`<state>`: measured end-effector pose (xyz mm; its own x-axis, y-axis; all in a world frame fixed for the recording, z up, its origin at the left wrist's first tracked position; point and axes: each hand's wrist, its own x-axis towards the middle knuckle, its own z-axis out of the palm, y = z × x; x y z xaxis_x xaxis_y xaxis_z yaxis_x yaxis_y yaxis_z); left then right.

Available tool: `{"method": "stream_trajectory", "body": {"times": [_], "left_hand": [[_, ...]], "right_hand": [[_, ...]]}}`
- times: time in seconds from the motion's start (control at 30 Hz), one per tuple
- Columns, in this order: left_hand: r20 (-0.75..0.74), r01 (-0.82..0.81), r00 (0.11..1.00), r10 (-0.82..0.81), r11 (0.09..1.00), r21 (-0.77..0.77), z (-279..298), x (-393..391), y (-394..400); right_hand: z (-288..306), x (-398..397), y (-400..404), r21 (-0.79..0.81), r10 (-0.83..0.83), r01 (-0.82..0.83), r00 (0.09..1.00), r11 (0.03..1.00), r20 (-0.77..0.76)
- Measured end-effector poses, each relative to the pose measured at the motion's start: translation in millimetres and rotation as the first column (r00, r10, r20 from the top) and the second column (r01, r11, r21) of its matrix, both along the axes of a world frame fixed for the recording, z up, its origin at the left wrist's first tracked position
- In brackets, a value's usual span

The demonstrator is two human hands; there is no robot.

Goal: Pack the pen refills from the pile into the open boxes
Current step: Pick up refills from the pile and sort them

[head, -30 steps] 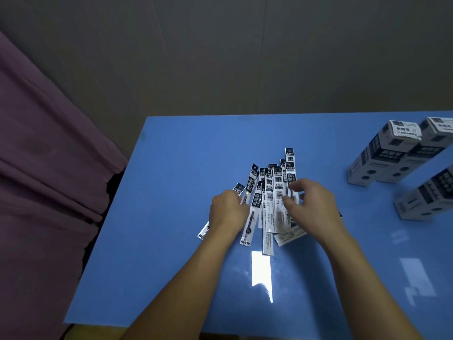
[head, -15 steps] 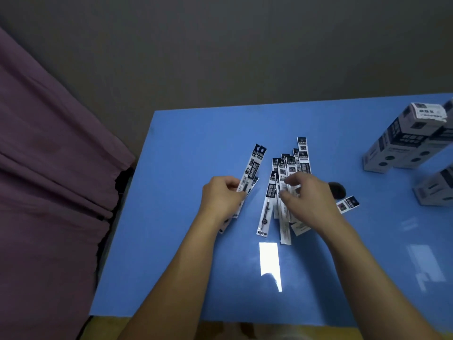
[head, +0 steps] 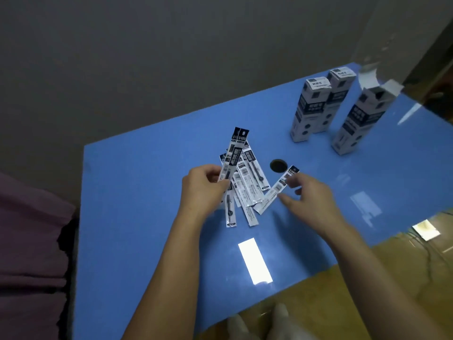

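Three upright boxes (head: 316,109) stand far right on my blue table (head: 137,217), contents hidden from me, while my left hand (head: 203,190) grips a few packaged refills (head: 235,150) above the pile (head: 247,190) and my right hand (head: 311,195) pinches one refill (head: 277,190) beside it.

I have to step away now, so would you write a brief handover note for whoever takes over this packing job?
Left hand: grips a small bunch of refill packets, lifted off the table.
Right hand: pinches a single refill packet at the pile's right edge.
Pile: several packets lie fanned on the blue table, beside a round hole.
Boxes: three stand at the far right; the nearest box has its top flaps open, the other two boxes look closed.
Done: no packet seen in a box.
Left: gather the rest, fill the boxes.
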<state>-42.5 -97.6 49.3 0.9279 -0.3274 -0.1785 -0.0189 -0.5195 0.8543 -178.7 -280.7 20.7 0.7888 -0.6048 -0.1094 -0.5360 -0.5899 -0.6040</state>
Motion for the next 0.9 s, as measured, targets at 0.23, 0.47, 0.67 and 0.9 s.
{"method": "stream_trajectory", "body": {"times": [0.23, 0.47, 0.67, 0.9], "left_hand": [[0.093, 0.081, 0.993, -0.074, 0.995, -0.066, 0.8, -28.7, -47.4], [0.097, 0.122, 0.988, -0.116, 0.991, -0.06, 12.0, -67.5, -105.7], [0.06, 0.068, 0.996, -0.062, 0.992, -0.109, 14.3, -106.1, -153.1], [0.067, 0.027, 0.998, -0.02, 0.994, -0.105, 11.8, -126.4, -184.9]], "right_hand": [[0.5, -39.9, -36.8, 0.005, -0.068, 0.068, 0.997, 0.998, 0.019], [7.0, -70.9, -94.5, -0.019, -0.006, 0.007, 1.0, 1.0, 0.02], [9.0, -93.7, -136.1, -0.048, 0.144, -0.145, 0.989, 0.988, -0.019], [13.2, -102.6, -183.1, -0.055, 0.239, -0.241, 0.97, 0.969, -0.036]]}}
